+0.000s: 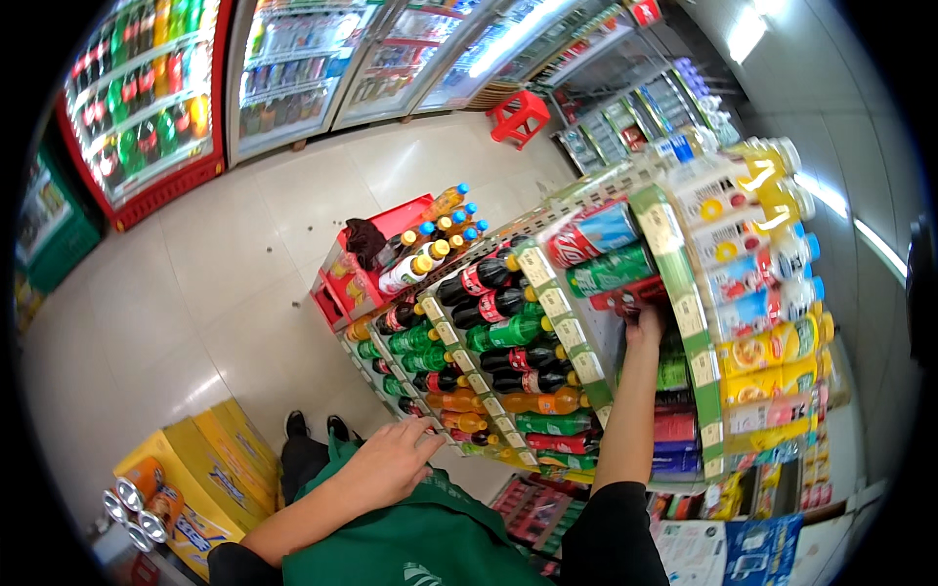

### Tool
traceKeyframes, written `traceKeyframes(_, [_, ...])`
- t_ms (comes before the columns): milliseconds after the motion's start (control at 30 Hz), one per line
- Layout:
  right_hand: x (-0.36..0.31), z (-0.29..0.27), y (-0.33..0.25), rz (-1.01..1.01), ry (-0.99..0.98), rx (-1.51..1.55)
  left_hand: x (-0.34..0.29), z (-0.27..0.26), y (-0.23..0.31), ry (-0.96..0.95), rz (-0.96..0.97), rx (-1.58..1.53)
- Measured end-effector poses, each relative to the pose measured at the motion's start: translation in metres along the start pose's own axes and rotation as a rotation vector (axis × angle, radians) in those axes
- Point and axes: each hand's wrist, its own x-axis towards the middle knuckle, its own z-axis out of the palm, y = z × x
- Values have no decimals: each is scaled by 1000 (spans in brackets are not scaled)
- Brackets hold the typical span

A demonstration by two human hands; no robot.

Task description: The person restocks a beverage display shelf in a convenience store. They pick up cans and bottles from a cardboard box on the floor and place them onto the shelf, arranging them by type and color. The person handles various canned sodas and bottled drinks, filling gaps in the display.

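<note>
My right hand (643, 324) reaches into a shelf row of drink cans, its fingers closed around a dark red can (630, 295); shadow hides part of the grip. Beside that can lie a green can (613, 272) and a larger red, white and blue can (591, 234). On the other side of my wrist are more cans, among them a purple-blue one (676, 459). Over the green apron (410, 537), my left hand (393, 461) is held with loosely bent fingers apart and nothing in it, near the shelf's bottle rows.
Soda bottles (518, 332) fill the shelf's other rows; juice bottles (772, 347) stand along its top. A red crate (342, 278) with bottles adjoins its far end. Yellow cartons (220, 459) with orange cans (145, 479) stand at left. Fridges (303, 73) and a red stool (519, 119) are behind.
</note>
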Motion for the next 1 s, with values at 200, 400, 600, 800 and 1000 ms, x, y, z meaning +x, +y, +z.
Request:
traceKeyframes(200, [44,15,-4,33,-214,112,-15,4,-14,144,-99,2])
traceKeyframes(400, [49,47,-1,89,-186,146,-29,6,-29,214,-203,20])
traceKeyframes(600, [56,66,2,92,-214,150,-31,7,-33,219,-251,16])
traceKeyframes(800, [62,72,5,94,-232,160,-23,6,-24,194,-246,33])
traceKeyframes(1000, [66,74,4,96,-246,162,-22,14,-20,186,-262,46])
